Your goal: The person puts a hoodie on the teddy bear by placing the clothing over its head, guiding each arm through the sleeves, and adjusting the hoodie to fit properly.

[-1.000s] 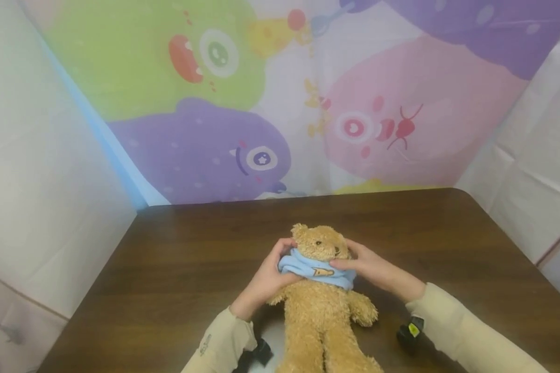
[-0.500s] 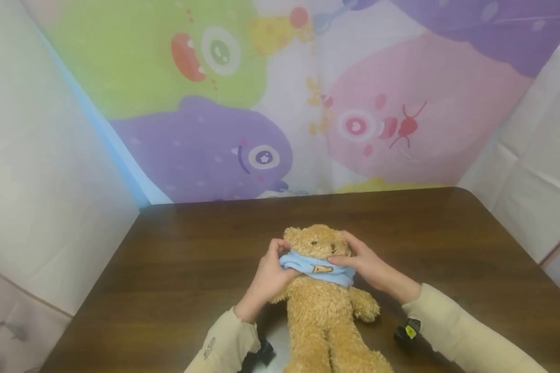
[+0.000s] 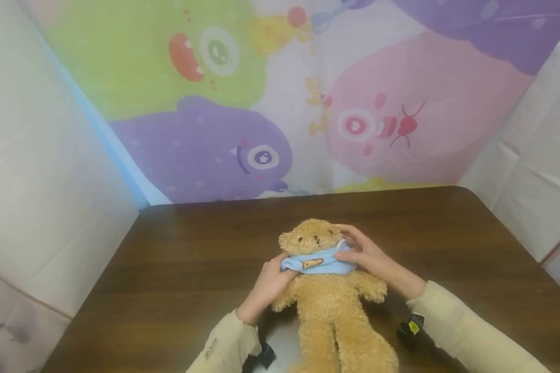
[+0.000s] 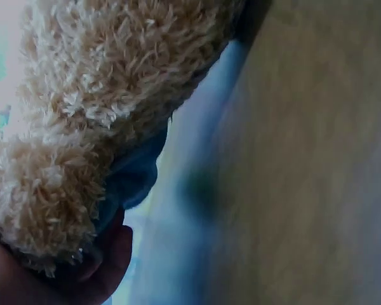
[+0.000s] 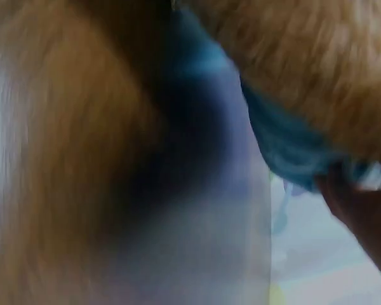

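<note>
A light-brown teddy bear (image 3: pixel 329 303) lies face up, head toward the far side of the table. Bunched around its neck is a light-blue doll's shirt (image 3: pixel 324 260) with a small yellow-brown print. At the shirt's left end, my left hand (image 3: pixel 271 280) grips the cloth beside the bear's neck. My right hand (image 3: pixel 372 259) holds the other end, thumb on the front of the cloth and fingers behind the bear's head. In the left wrist view, curled fingers (image 4: pixel 117 264) meet the blue cloth (image 4: pixel 136 175) under the fur. The right wrist view is blurred, with the hand (image 5: pixel 362 213) at the cloth's edge.
The dark wooden table (image 3: pixel 205 259) extends around the bear. A cartoon-printed sheet (image 3: pixel 303 155) hangs behind it, and pale sheets (image 3: pixel 65 171) stand at both sides. A whitish patch (image 3: pixel 280 342) shows by the bear's legs, near the left sleeve.
The bear's head has turned to face more upward, and its body has shifted slightly right. The blue shirt has moved a little up at its right end, with both hands still holding it.
</note>
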Demonstrator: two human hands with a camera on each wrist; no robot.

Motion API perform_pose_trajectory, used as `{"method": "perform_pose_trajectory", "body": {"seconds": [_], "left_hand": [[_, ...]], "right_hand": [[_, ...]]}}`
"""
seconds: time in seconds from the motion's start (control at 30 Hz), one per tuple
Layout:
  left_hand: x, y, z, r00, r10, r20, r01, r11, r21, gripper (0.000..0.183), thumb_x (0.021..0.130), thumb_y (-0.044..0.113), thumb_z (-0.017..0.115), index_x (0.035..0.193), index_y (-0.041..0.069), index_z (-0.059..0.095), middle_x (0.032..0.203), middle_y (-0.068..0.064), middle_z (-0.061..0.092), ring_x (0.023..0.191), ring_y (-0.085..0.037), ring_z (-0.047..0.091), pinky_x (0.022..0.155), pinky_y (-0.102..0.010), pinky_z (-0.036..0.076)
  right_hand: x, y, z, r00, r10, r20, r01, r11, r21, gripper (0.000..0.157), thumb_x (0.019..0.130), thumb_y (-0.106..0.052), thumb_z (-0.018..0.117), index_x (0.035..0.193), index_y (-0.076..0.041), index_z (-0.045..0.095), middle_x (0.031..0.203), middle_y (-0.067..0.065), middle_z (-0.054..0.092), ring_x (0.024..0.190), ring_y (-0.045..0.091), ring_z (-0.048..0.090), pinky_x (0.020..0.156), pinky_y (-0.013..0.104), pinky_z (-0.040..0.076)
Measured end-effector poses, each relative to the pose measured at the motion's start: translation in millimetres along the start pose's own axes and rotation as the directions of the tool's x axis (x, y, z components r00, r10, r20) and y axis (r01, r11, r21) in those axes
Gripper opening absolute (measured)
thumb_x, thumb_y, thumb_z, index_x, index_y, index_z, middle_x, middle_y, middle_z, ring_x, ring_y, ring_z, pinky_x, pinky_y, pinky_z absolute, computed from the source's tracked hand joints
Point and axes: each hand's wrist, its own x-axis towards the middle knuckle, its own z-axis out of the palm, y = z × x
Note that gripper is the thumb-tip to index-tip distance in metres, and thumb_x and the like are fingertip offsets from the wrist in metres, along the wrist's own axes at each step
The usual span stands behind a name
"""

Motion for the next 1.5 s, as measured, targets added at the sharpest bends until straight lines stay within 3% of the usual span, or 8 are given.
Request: {"method": "perform_pose_trajectory", "body": {"seconds": [0.2,0.33,0.47,0.67,0.9,1.0,1.2,1.5], "left_hand": [[3.2,-8.3,-9.5,0.990,0.022,0.136,-0.005,0.992,-0.128,0.028,0.075,0.016,0.062,0.097,0.004,0.049,0.080,-0.005,0.051,0.067,-0.015,0.044,0.059,-0.027,0.039],[4.6,-8.2,-7.3,0.987,0.039,0.157,0.002,0.969,-0.249,0.045,0.069,0.008,0.066,0.108,0.002,0.046,0.091,-0.008,0.054,0.076,-0.015,0.048,0.066,-0.027,0.042],[1.9,-1.9,-3.9,0.995,0.053,0.083,-0.026,0.954,-0.297,0.041,0.068,0.000,0.064,0.104,0.001,0.045,0.087,-0.006,0.052,0.077,-0.015,0.047,0.070,-0.029,0.041],[1.9,-1.4,-0.8,0.998,0.055,-0.017,-0.058,0.965,-0.256,0.033,0.074,0.009,0.067,0.097,0.006,0.044,0.082,-0.004,0.049,0.074,-0.016,0.046,0.069,-0.031,0.042],[1.6,-1.5,0.4,0.999,-0.026,-0.047,0.018,0.985,-0.169,0.027,0.072,0.010,0.062,0.092,0.008,0.045,0.077,-0.004,0.051,0.060,-0.014,0.044,0.053,-0.027,0.040],[2.0,-4.1,2.0,0.996,-0.063,-0.068,0.057,0.994,-0.094,0.024,0.069,0.011,0.060,0.088,0.010,0.046,0.070,-0.003,0.050,0.052,-0.012,0.042,0.047,-0.026,0.037],[3.9,-4.6,5.3,0.987,-0.063,-0.148,0.077,0.993,0.090,0.019,0.071,0.022,0.061,0.083,0.014,0.048,0.058,0.002,0.044,0.045,-0.010,0.037,0.042,-0.025,0.031],[-0.1,3.1,-1.3,0.958,-0.029,-0.287,0.095,0.971,0.220,0.037,0.070,0.025,0.065,0.105,0.014,0.064,0.088,-0.002,0.066,0.067,-0.015,0.054,0.058,-0.031,0.043]], "right_hand": [[1,3,-5.1,0.996,-0.032,0.088,0.027,0.998,0.056,0.073,0.075,0.000,0.064,0.137,0.001,0.025,0.128,0.027,0.035,0.099,0.028,0.053,0.075,0.033,0.051],[4,-1,-2.2,0.999,-0.043,-0.003,0.043,0.998,-0.055,0.066,0.074,0.003,0.063,0.132,0.004,0.032,0.113,0.022,0.044,0.075,0.013,0.054,0.057,0.025,0.049],[2,-10,5.3,0.989,-0.006,-0.147,-0.034,0.962,-0.270,0.058,0.074,-0.004,0.061,0.127,0.005,0.039,0.119,0.026,0.048,0.073,0.018,0.053,0.057,0.027,0.046],[0,-2,10.8,0.974,0.059,-0.221,-0.133,0.931,-0.339,0.044,0.078,-0.013,0.058,0.118,0.000,0.046,0.092,0.016,0.062,0.052,0.012,0.046,0.046,0.026,0.039],[-3,2,9.4,0.997,0.011,-0.082,-0.044,0.908,-0.416,0.015,0.085,-0.023,0.057,0.090,-0.013,0.047,0.063,-0.001,0.047,0.047,0.007,0.035,0.044,0.022,0.032],[-5,1,6.1,0.999,0.016,0.037,0.001,0.907,-0.422,0.021,0.086,-0.033,0.059,0.096,-0.015,0.051,0.070,0.000,0.050,0.053,0.009,0.042,0.051,0.024,0.039],[-8,-4,3.5,0.980,0.074,0.185,-0.005,0.936,-0.351,0.067,0.075,-0.037,0.071,0.130,-0.010,0.044,0.088,0.005,0.057,0.063,0.013,0.050,0.057,0.028,0.045],[-4,-2,11.7,0.997,0.073,-0.006,-0.069,0.913,-0.402,0.051,0.076,-0.046,0.067,0.106,-0.009,0.048,0.080,0.006,0.053,0.060,0.014,0.047,0.052,0.028,0.044]]}}
